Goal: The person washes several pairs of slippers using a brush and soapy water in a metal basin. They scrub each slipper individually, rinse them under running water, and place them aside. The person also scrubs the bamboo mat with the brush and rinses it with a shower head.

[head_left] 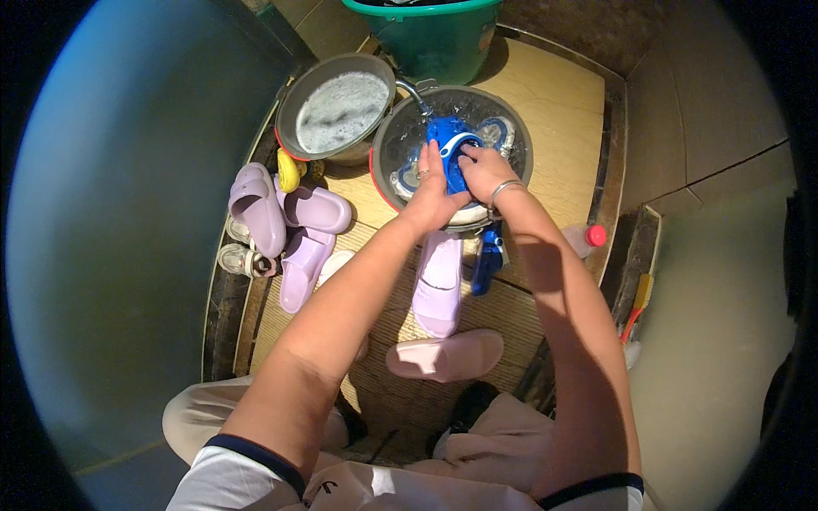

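Note:
A blue clog (454, 182) with a white heel strap is held over a dark grey bucket (525, 160) of water. My left hand (436, 191) lies along the clog's left side, its fingers pointing towards the toe. On the other side, my right hand (489, 171) has its fingers at the clog's foot opening; a silver bangle circles that wrist. White-and-blue sneakers (498, 134) sit in the water around the clog, partly covered by it and my hands. A curved metal tube (414, 96) reaches over the bucket's back rim.
A second bucket (289, 105) holds foamy water. Behind stands a green tub (428, 41). Lilac slippers (259, 211) and a yellow shoe (289, 171) lie at left. Before me are a lilac slide (438, 303), a pink slide (447, 356) and another blue clog (487, 265). A brush (639, 300) rests at right.

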The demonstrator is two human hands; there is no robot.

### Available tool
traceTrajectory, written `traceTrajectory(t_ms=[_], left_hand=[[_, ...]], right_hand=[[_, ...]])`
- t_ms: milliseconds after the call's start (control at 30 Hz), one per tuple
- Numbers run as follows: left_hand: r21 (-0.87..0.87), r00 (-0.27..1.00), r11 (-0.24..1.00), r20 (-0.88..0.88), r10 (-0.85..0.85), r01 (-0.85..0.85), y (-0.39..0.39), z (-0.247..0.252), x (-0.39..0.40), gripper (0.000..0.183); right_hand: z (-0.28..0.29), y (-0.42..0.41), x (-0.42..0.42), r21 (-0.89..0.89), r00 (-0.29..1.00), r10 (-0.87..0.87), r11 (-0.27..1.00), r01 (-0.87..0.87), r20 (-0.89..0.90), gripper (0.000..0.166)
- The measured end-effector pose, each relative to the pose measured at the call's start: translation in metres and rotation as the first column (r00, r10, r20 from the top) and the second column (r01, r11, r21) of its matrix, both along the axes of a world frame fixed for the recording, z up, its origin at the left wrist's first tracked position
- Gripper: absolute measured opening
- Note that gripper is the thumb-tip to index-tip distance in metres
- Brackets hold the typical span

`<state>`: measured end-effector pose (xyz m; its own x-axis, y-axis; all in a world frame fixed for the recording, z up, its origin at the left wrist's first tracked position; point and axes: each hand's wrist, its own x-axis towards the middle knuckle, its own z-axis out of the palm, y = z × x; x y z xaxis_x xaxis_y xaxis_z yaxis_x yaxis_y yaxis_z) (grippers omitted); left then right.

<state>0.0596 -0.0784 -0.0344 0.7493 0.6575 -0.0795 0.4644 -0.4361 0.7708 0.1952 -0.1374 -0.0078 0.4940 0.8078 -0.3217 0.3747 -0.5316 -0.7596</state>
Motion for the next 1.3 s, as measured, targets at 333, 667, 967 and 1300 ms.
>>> traceTrajectory(t_ms=[333,667,967,1300], left_hand=[[-0.030,0.999,0.999,0.032,0.033,-0.032,-0.001,0.005,-0.006,0.119],[-0.033,0.998,0.998,0.039,0.052,-0.051,0.002,-0.003,-0.008,0.118],[-0.087,0.974,0.983,0.146,0.174,-0.162,0.002,0.008,-0.005,0.095],[-0.235,0.966,0.972,0.257,0.036,0.027,0.041,0.011,-0.041,0.067]], right_hand=[[0.040,-0.044,0.032,-0.089,0.939,0.342,0.935,-0.342,-0.020,0.040],[0.044,-0.064,0.042,-0.049,0.886,0.428,0.896,-0.442,-0.176,0.039],[0.098,-0.069,0.058,0.119,0.980,0.163,0.977,-0.176,0.110,0.040],[0.031,-0.047,0.011,-0.025,0.934,0.077,0.997,-0.073,0.348,0.040]])
